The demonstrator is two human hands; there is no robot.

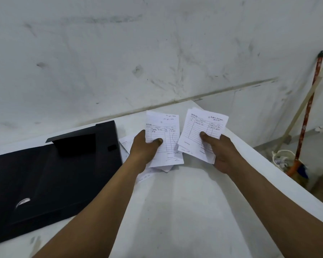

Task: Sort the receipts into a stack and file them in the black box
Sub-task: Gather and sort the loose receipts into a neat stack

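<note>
My left hand (145, 148) grips a white handwritten receipt (163, 127), thumb pressed on its face, held just above the white table (175, 202). My right hand (222, 151) holds a small stack of receipts (203, 127), thumb on the top sheet. The two lots are side by side and a little apart. More loose receipts (126, 144) lie on the table under and behind my left hand, partly hidden. The black box (45, 175) sits open to the left, its lid flap raised.
A stained white wall (157, 53) runs right behind the table. Past the table's right edge, on the floor, a broom with an orange handle (309, 112) and a wooden stick lean against the wall beside a small bucket (282, 159).
</note>
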